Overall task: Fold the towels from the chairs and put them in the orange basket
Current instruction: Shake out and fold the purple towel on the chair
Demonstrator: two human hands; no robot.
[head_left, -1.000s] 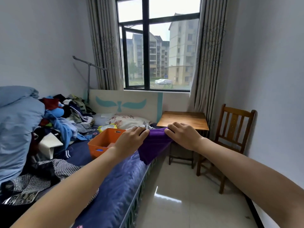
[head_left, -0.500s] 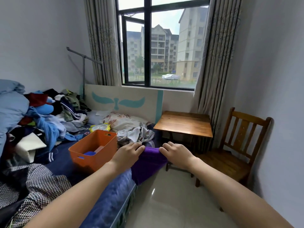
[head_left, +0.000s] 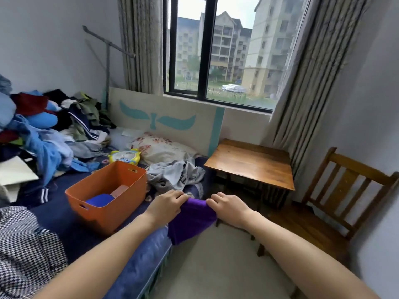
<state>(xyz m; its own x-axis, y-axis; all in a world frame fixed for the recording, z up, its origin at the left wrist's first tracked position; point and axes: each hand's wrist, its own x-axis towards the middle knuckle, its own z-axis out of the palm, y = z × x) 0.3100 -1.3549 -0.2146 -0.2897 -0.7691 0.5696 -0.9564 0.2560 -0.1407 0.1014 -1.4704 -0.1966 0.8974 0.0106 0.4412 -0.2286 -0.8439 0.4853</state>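
A purple towel [head_left: 190,221] hangs folded over the bed's edge, its top edge gripped by both hands. My left hand [head_left: 166,205] pinches its left corner and my right hand [head_left: 228,209] pinches the right corner. The orange basket [head_left: 108,209] stands on the bed just left of my left hand; inside lie a blue folded cloth [head_left: 99,200] and a pinkish one [head_left: 120,190]. A wooden chair [head_left: 336,203] stands at the right by the wall, its seat bare.
The bed [head_left: 138,262] has a blue sheet and a big heap of clothes [head_left: 43,130] at the left. A grey garment [head_left: 174,175], a small yellow fan [head_left: 124,156] and a pillow lie behind the basket. A wooden side table [head_left: 250,162] stands under the window.
My hands have come down with the purple towel, from in front of the table to the bed's edge beside the basket. The view has tipped downward and moved closer.
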